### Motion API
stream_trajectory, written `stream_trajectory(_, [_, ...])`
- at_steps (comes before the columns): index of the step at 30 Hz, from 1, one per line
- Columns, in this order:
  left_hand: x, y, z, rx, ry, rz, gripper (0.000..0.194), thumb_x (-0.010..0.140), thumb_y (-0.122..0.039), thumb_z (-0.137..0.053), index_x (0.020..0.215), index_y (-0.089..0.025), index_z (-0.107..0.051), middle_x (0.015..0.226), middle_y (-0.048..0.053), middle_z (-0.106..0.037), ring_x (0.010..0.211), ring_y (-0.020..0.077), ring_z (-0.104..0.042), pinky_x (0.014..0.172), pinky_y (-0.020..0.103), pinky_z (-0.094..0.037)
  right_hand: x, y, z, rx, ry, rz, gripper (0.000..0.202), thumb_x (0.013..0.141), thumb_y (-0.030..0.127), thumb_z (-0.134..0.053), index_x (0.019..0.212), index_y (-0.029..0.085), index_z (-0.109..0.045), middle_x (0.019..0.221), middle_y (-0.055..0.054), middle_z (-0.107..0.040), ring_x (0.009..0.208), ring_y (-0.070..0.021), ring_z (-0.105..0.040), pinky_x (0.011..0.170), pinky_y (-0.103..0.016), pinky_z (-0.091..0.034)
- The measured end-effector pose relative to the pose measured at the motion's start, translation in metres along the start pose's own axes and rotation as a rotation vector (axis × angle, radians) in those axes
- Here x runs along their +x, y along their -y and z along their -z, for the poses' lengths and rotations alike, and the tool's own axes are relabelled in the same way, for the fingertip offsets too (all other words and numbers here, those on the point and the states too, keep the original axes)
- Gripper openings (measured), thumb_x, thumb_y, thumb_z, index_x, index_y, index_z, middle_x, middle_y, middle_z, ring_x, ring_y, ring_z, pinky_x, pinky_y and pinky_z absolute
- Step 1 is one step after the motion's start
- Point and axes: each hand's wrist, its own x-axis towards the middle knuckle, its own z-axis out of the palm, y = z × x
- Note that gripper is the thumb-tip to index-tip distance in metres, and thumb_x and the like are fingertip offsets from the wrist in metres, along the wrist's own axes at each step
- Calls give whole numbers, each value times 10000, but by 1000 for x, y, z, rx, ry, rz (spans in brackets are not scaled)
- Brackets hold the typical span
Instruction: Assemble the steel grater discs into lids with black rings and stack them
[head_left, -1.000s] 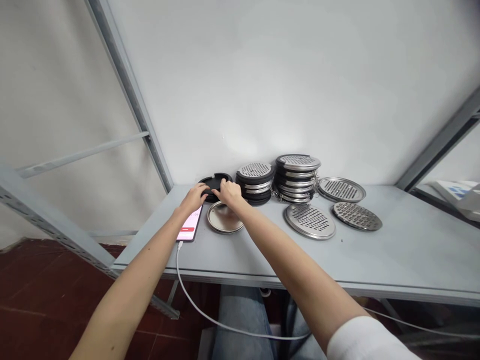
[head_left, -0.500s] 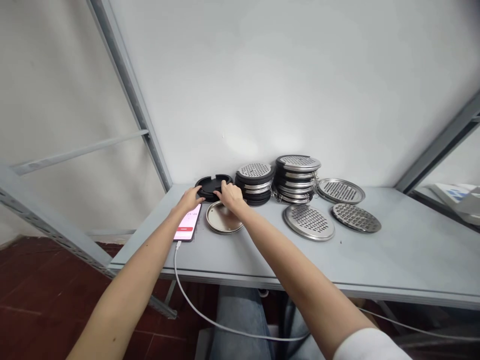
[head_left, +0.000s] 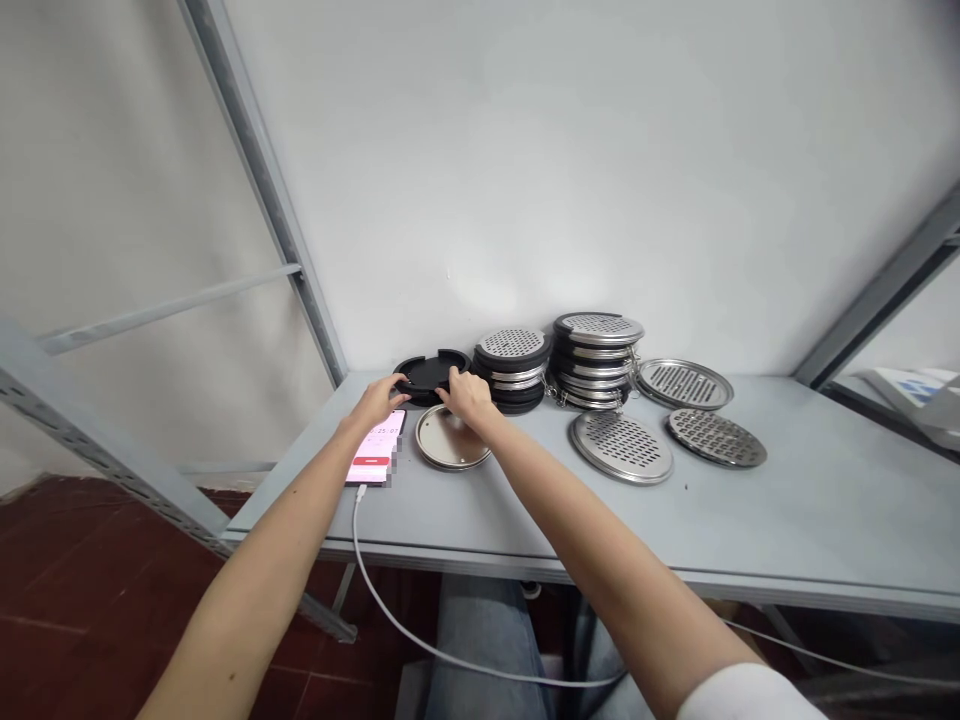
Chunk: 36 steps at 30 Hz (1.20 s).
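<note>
The left hand (head_left: 377,399) pinches the near-left rim of the black dish (head_left: 432,373); the right hand (head_left: 468,394) pinches its near-right rim between thumb and fingers; the dish is at the left of the table (head_left: 517,510), towards the wall (head_left: 480,180), beside a stack (head_left: 513,344); a steel plate (head_left: 448,436) lies just in front, right of the phone (head_left: 373,450).
</note>
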Motion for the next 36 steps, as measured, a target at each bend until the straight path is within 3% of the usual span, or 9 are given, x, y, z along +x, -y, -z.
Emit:
stream_trajectory(3, [2, -2, -2, -30, 0, 19, 397, 829, -316, -617, 1211, -224, -570, 1092, 59, -681, 907, 218, -668, 856, 352, -517, -2, -4, -3, 1, 2, 6, 451, 922, 456, -471, 1219, 118, -477, 1040, -181, -679, 987, -281, -659, 793, -345, -492])
stream_trajectory(8, [8, -5, -8, 60, -43, 26, 420, 812, -323, -661, 1208, -205, -589, 1134, 95, -667, 1021, 261, -631, 930, 404, -482, -2, -5, -3, -17, 15, 41, 461, 946, 469, -399, 1236, 119, -474, 1070, -192, -672, 1001, -281, -654, 806, -356, -479])
stream_trajectory(14, [4, -13, -13, 147, -67, -1, 339, 857, -299, -612, 1183, -211, -586, 1160, 102, -642, 1101, 266, -591, 976, 412, -453, -1, -3, -3, -39, -9, 103, 400, 981, 357, -340, 1262, 100, -461, 1016, -191, -689, 964, -277, -670, 779, -351, -482])
stream_trajectory(21, [-2, -13, -18, 116, -112, -36, 306, 867, -278, -591, 1165, -210, -578, 1126, 98, -622, 1079, 256, -585, 971, 407, -456, -3, -3, -9, 4, 62, 55, 399, 991, 327, -330, 1332, 131, -399, 1052, -189, -675, 984, -256, -663, 785, -334, -480])
stream_trajectory(25, [-3, -16, -18, 135, -108, -37, 290, 875, -272, -577, 1159, -216, -578, 1094, 92, -592, 1030, 253, -587, 953, 407, -461, -4, -4, -8, 61, 80, 25, 402, 995, 401, -279, 1277, 167, -443, 1057, -162, -672, 980, -267, -659, 783, -342, -482])
stream_trajectory(36, [-9, -19, -19, 112, -154, -65, 260, 885, -246, -570, 1144, -225, -571, 1103, 84, -571, 1050, 252, -571, 947, 383, -455, -9, -2, -10, -63, -47, 77, 373, 991, 414, -280, 1218, 179, -461, 1046, -159, -651, 987, -266, -620, 777, -332, -465])
